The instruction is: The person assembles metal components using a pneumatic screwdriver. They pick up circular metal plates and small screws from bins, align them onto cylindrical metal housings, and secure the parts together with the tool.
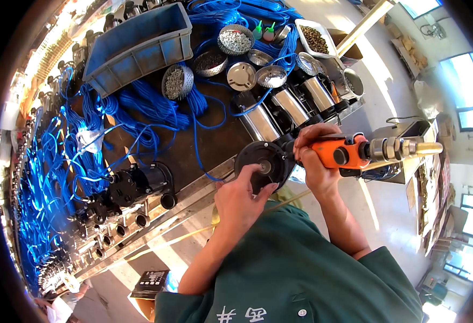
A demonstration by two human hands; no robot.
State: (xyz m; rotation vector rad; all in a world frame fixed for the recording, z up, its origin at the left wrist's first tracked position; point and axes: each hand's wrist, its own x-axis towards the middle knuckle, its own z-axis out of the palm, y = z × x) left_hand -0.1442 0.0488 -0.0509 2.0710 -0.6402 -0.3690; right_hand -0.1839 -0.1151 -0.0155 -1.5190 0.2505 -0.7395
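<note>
head view, hands (242, 196) at bench edge (193, 188)

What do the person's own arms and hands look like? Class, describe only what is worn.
Both the left hand and right hand are bare: no gloves, rings or watch visible. The forearms are uncovered. Dark green short sleeves of a work top end near the elbows.
</note>
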